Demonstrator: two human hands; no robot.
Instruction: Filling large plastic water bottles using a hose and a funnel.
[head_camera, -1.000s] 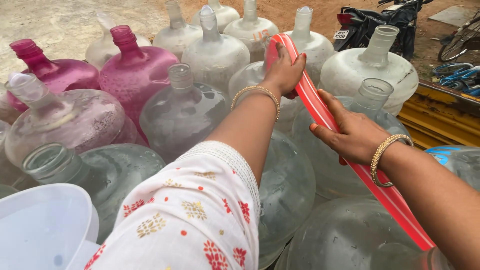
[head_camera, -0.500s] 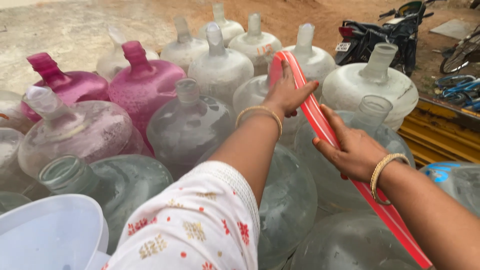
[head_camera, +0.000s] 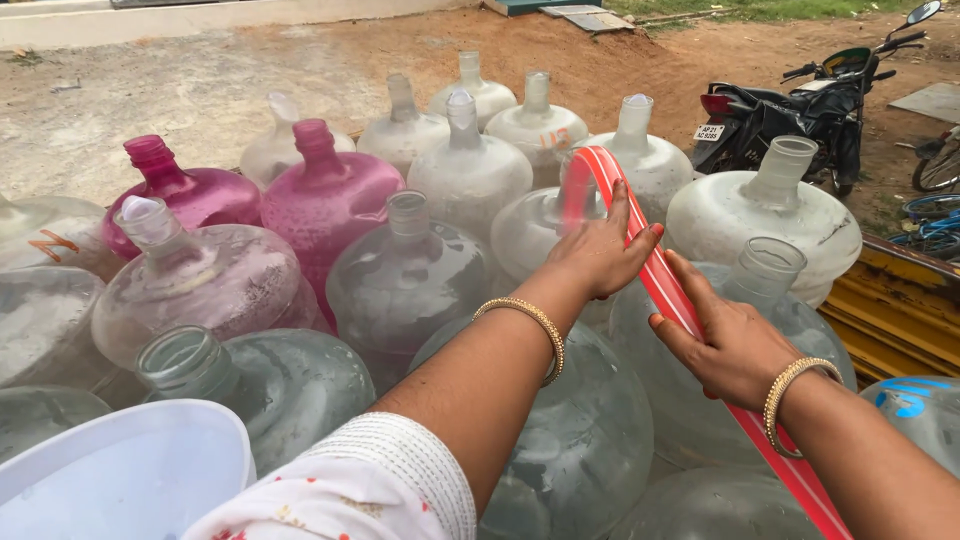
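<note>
Jugs fill the scene, big round plastic water jugs with narrow necks, packed shoulder to shoulder: two pink ones (head_camera: 325, 205) at far left and at least a dozen clear or cloudy white ones (head_camera: 405, 275), some open-necked, some capped. A black motorcycle (head_camera: 800, 110) stands far right on bare dirt. A white plastic tub (head_camera: 120, 475) with a smooth rounded rim sits near left. One flat red-and-white striped hose (head_camera: 665, 290) runs from near right up over the jugs and bends down at the far middle. The left hand (head_camera: 600, 250) curls around the bend, its grip closed on the hose. The right hand (head_camera: 735, 345) clasps the hose nearer. Each wrist wears one gold bangle (head_camera: 535, 325).
</note>
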